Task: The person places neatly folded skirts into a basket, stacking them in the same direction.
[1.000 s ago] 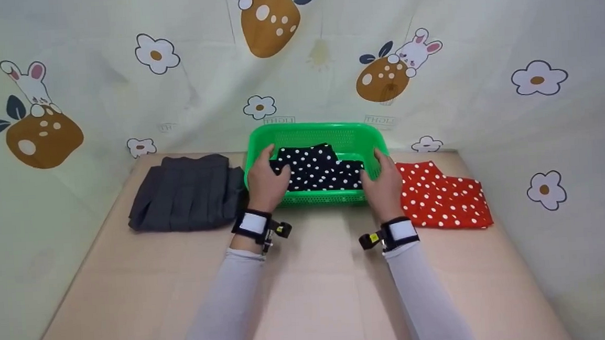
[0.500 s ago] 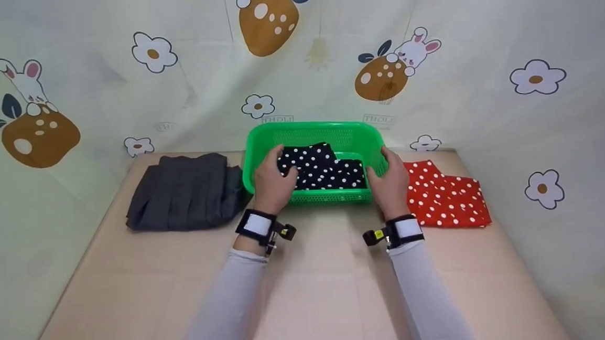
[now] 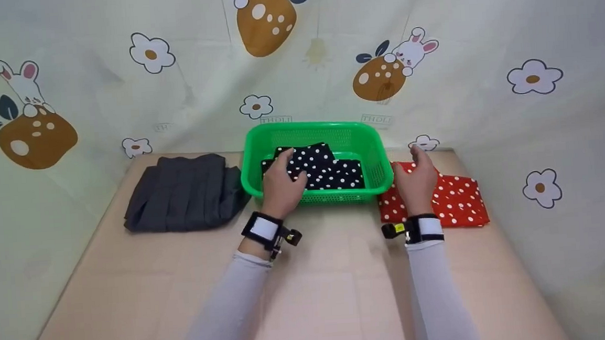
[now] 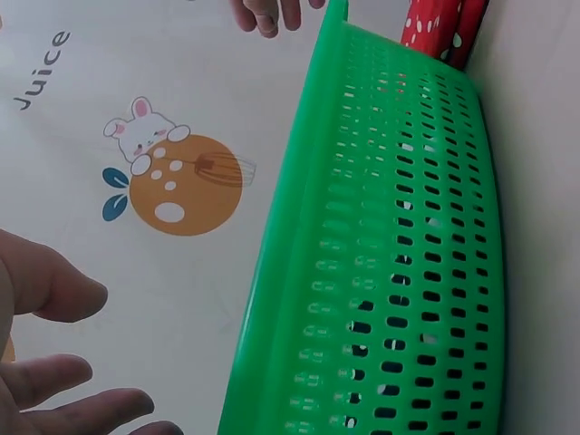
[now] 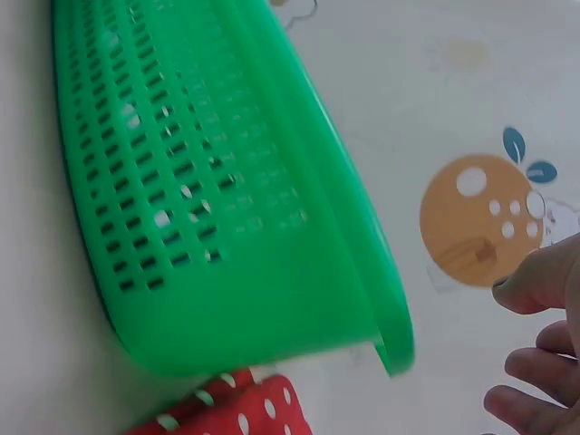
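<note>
A green plastic basket (image 3: 317, 198) with perforated sides stands at the back of the table. Folded inside it lies a black cloth with white dots (image 3: 329, 171). My left hand (image 3: 282, 189), fingers apart and holding nothing, hovers over the basket's front left part. To the right of the basket, my right hand (image 3: 416, 184) is raised above a folded red cloth with white dots (image 3: 459, 202), also holding nothing. Both wrist views show loose fingers off the basket's rim. A folded dark grey pleated garment (image 3: 183, 195) lies left of the basket.
The beige table (image 3: 315, 295) reaches back to a pale curtain (image 3: 197, 82) printed with rabbits, brown fruit and flowers. The curtain also hangs along both sides. The grey garment and the red cloth flank the basket closely.
My right hand has moved right, from the basket's right side to over the red cloth. My left hand has shifted slightly right. The basket and the cloths stay in place.
</note>
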`<state>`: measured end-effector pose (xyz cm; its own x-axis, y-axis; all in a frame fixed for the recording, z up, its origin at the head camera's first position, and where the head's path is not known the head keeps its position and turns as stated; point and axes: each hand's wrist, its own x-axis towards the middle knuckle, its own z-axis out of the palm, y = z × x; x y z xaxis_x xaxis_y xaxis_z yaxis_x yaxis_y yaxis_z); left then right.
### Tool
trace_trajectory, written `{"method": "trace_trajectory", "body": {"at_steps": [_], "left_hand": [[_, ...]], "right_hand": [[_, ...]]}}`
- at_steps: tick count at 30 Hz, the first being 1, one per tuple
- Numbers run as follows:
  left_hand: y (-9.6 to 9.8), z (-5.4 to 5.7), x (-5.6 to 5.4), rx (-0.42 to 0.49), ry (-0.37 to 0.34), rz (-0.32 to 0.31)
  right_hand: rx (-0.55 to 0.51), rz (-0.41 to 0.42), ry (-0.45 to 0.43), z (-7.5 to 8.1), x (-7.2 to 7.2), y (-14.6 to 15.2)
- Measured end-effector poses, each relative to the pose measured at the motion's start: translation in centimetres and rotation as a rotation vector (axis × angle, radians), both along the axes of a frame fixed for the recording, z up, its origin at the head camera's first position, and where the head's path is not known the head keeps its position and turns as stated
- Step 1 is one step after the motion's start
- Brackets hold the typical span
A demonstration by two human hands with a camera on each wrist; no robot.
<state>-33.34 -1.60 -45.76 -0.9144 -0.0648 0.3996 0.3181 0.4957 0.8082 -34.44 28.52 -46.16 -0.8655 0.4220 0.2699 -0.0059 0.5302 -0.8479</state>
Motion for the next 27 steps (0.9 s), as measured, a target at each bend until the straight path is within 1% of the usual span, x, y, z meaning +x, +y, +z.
{"method": "trace_trajectory", "body": {"at_steps": [4,8,11,14,16,18,20,22,25,27], "left_hand": [[0.8,-0.1,0.4,-0.018,0.004,-0.027],[1.5,-0.2,0.7,-0.018,0.004,-0.062],[2.1,-0.3,1.1,-0.021,-0.001,-0.075],[2.8,-0.5,1.6,-0.030,-0.005,-0.092],[3.4,-0.7,2.0,-0.039,-0.011,-0.123],[4.1,-1.0,2.7,-0.064,-0.013,-0.169],[4.9,-1.2,3.2,-0.103,-0.001,-0.218],[5.7,-1.4,3.7,-0.150,0.026,-0.253],[6.9,-1.9,4.3,-0.206,0.074,-0.269],[7.7,-2.2,4.8,-0.225,0.089,-0.278]], "right_hand": [[-0.001,-0.018,-0.019,-0.2,0.1,1.8],[-0.011,-0.045,-0.063,-0.8,0.5,4.3],[-0.023,-0.066,-0.128,-1.4,0.8,6.4],[-0.013,-0.082,-0.207,-2.0,1.1,8.5],[-0.018,-0.099,-0.251,-2.3,1.4,9.7],[-0.054,-0.122,-0.281,-2.5,1.7,10.7],[-0.097,-0.147,-0.292,-2.7,2.0,11.7],[-0.142,-0.173,-0.288,-2.8,2.4,12.3],[-0.159,-0.205,-0.279,-2.9,2.9,13.0],[-0.164,-0.220,-0.280,-2.9,3.1,13.2]]}}
